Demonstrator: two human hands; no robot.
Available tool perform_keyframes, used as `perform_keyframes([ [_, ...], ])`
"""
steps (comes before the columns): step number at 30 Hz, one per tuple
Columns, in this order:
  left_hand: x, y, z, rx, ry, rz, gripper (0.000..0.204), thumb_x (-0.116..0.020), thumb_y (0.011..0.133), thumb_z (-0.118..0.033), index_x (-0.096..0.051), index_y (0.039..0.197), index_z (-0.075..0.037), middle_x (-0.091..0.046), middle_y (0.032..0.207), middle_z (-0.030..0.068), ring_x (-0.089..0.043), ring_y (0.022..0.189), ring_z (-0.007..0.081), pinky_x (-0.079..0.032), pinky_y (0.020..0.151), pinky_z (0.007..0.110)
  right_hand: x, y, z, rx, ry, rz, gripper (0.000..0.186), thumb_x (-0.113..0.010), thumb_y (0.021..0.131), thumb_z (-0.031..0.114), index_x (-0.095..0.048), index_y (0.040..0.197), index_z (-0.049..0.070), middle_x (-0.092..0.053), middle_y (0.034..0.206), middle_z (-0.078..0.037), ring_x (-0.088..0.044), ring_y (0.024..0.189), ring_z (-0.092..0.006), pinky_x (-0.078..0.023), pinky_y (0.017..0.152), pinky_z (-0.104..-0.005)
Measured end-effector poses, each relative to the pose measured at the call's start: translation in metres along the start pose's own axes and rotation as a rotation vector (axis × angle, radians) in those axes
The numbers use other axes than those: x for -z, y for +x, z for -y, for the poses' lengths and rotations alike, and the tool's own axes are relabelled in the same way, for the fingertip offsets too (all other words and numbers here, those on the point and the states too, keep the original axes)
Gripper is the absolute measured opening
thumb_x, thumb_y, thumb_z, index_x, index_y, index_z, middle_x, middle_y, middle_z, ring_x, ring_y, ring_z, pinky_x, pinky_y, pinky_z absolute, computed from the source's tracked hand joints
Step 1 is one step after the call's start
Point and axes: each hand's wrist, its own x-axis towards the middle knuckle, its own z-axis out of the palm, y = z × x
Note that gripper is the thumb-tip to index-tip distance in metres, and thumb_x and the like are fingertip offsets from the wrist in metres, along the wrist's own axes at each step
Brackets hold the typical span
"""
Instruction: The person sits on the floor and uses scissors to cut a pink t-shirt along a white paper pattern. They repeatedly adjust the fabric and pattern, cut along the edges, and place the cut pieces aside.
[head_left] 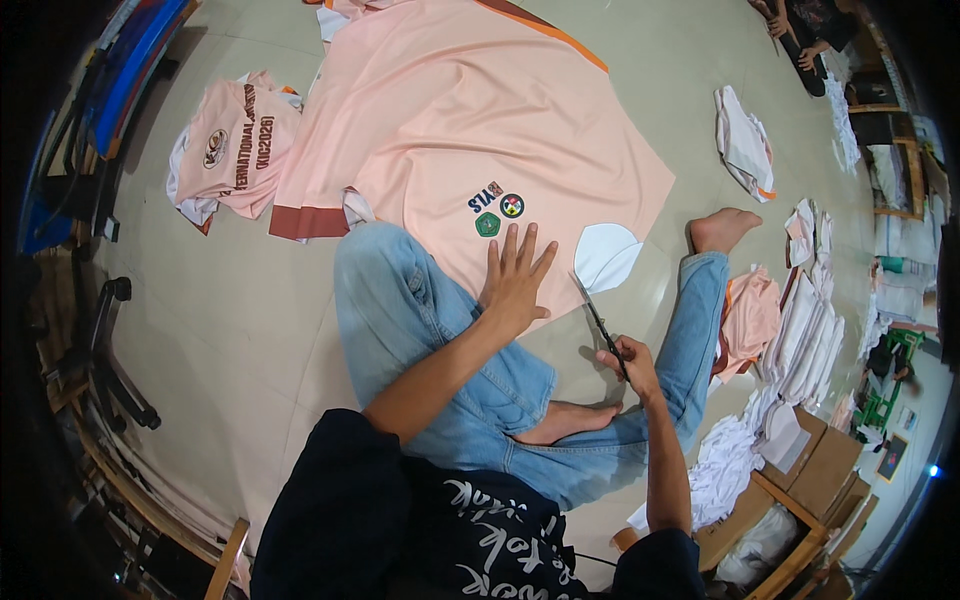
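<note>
A large peach-pink fabric shirt piece (460, 110) with printed badges is spread over the tiled floor in front of me. My left hand (516, 282) lies flat on its near edge, fingers spread, just below the badges. In my right hand (634, 366) is a pair of scissors (600, 325) with dark handles, my fingers in the loops. Their tips point away from me and meet the lower edge of a white rounded piece (608, 258), whose material I cannot make out. That piece overlaps the pink fabric's right edge.
A bunched pink garment (240, 145) lies at the left. On the right are a folded white garment (743, 145), white stacks (803, 335) and cardboard boxes (815, 460). A chair base (105, 355) stands at the left. Another person's hand (810, 58) shows at the far right.
</note>
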Motion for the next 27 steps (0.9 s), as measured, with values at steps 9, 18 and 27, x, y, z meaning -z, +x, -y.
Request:
perform_keyframes([
  [9,-0.006,-0.001,0.003,-0.015,0.012,-0.037,0.126,-0.088,0.071,-0.053,-0.014,0.168,-0.021,-0.001,0.172,0.0233,0.000,0.157,0.0507,-0.012,0.122,0.071,-0.010,-0.007,-0.003,-0.031,0.038,-0.028,0.043,-0.087,0.086,0.032,-0.053,0.073,0.010,-0.050,0.059,0.004,-0.047,0.050,-0.0069,-0.037,0.044,-0.0256],
  [18,-0.005,0.001,0.001,0.009,0.040,0.019,0.128,-0.086,0.071,-0.057,-0.010,0.168,-0.021,0.001,0.172,0.0232,0.003,0.157,0.0506,-0.009,0.122,0.071,-0.034,-0.009,0.002,-0.027,0.140,-0.059,0.039,-0.085,0.087,0.032,-0.057,0.075,0.009,-0.052,0.061,0.003,-0.047,0.050,-0.0065,-0.037,0.045,-0.0251],
  [27,-0.005,0.000,0.000,0.010,0.033,0.018,0.126,-0.086,0.072,-0.056,-0.013,0.168,-0.020,0.002,0.172,0.0231,0.005,0.157,0.0503,-0.008,0.121,0.073,-0.070,-0.020,0.017,-0.056,0.253,-0.111,0.038,-0.083,0.090,0.036,-0.060,0.077,0.008,-0.053,0.058,0.002,-0.050,0.047,-0.0084,-0.038,0.043,-0.0254],
])
